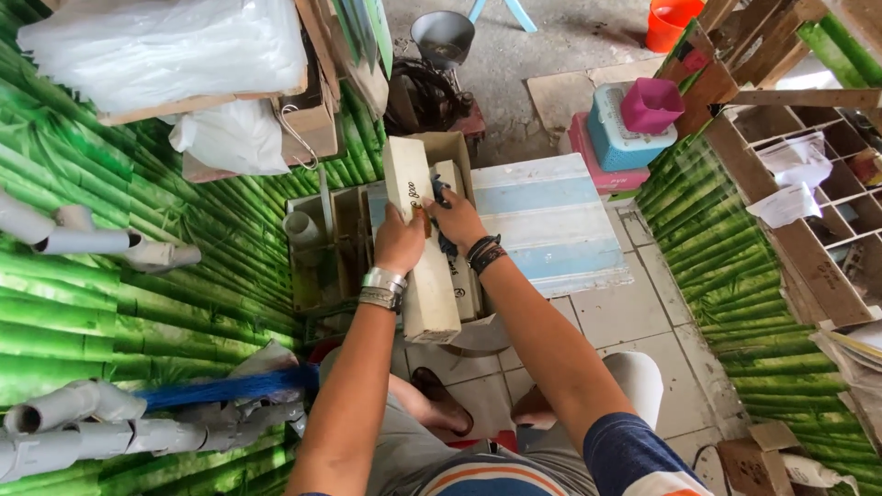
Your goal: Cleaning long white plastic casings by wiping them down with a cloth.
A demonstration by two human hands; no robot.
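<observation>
Hands (pixel 397 241) (pixel 457 220) on pale wooden block (pixel 421 248) (long), grey pipes (pixel 87 241) leftward

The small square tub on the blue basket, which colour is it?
The tub is magenta pink, seen in the head view.

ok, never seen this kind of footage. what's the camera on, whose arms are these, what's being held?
There is one picture, from a camera worn on a person's head, looking down at their own two bare hands; no machine is involved. The left hand, with metal bracelets at the wrist, grips a long pale wooden block. The right hand, with dark wristbands, presses a dark blue cloth against it. Under them stands a pale blue striped board over a tiled floor. Grey pipes stick out from the green bamboo-print wall at left.
</observation>
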